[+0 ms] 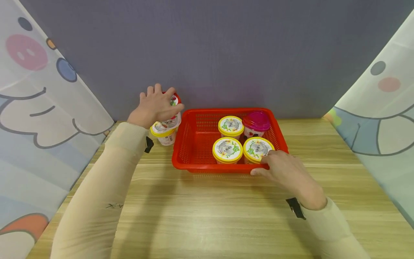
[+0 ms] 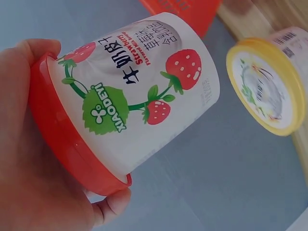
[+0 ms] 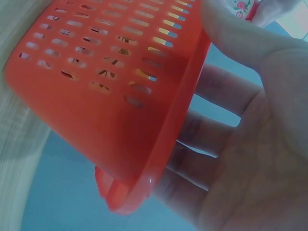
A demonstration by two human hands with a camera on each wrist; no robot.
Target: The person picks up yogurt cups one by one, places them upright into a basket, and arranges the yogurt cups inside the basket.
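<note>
My left hand [image 1: 153, 108] grips a strawberry milk cup [image 2: 139, 86] round its red lid, fingers over the top. The cup is in the air just left of the red basket [image 1: 194, 167], above a yellow-lidded cup [image 1: 166, 139] on the table. The left wrist view shows a gap between those two cups. At the basket's front right corner, my right hand [image 1: 288, 171] holds the rim, thumb outside and fingers over the edge. Inside are several yellow-lidded cups, one [image 1: 227, 149] at the front middle, and a cup with a magenta lid [image 1: 257, 121] at the back right.
The basket stands on a wood-grain table [image 1: 207, 216], close to a grey wall [image 1: 213, 54] behind. Cartoon-printed curtains [image 1: 38, 90] hang along both sides. Bare red mesh floor [image 1: 202, 144] shows in the basket's left part.
</note>
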